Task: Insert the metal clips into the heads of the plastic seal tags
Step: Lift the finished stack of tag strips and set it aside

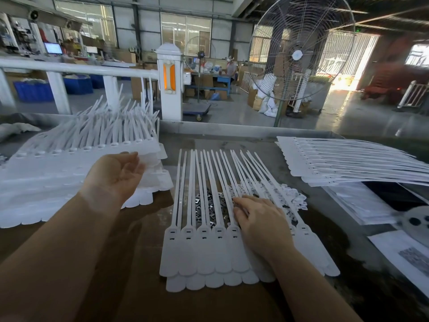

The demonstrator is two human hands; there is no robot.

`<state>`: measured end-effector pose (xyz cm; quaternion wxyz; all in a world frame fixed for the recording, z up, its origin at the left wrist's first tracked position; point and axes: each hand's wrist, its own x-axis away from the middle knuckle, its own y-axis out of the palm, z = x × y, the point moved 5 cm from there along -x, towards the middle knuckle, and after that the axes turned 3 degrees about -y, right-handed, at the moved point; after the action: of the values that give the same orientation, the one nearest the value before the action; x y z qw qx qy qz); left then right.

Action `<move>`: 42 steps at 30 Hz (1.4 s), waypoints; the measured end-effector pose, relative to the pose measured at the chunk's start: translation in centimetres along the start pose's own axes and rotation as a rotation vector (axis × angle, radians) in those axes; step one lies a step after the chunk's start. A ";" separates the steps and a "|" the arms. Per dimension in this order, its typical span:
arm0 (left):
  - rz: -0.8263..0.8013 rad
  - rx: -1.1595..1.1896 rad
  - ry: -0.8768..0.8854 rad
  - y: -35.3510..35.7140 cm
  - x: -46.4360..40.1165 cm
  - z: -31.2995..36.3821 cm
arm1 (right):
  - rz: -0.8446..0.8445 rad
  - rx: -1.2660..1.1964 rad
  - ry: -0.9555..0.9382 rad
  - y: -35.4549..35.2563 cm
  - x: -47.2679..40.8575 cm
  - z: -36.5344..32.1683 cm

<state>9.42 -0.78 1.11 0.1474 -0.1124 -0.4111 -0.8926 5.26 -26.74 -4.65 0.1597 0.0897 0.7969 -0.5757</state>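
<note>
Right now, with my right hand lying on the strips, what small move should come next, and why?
Probably curl the right hand fingers down between the white plastic seal tag straps to pinch one shiny metal clip from the pile beneath. It rests flat on the straps holding nothing, the left hand hovers open, and the nearest tag head slots look empty.

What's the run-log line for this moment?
left hand: open, raised | right hand: flat on white plastic seal tags | shiny metal clips: piled beneath tag straps

Tag strips (204, 189) overlie clip pile (204, 205); narrow gaps between.
</note>
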 end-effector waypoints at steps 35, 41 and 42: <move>-0.145 -0.265 -0.177 1.4 6.9 -10.4 | 0.403 -0.850 0.228 -3.3 0.8 1.1; -0.157 -0.363 -0.225 1.2 8.5 -12.5 | 0.436 -1.090 0.372 -3.5 1.1 2.0; -0.158 -0.360 -0.239 1.2 8.7 -12.7 | 0.434 -1.111 0.384 -3.6 1.2 2.1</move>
<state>0.71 -12.76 -3.32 0.0049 -0.2091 -0.2672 -0.9407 3.33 -29.89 -2.49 0.1495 0.2549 0.9553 -0.0037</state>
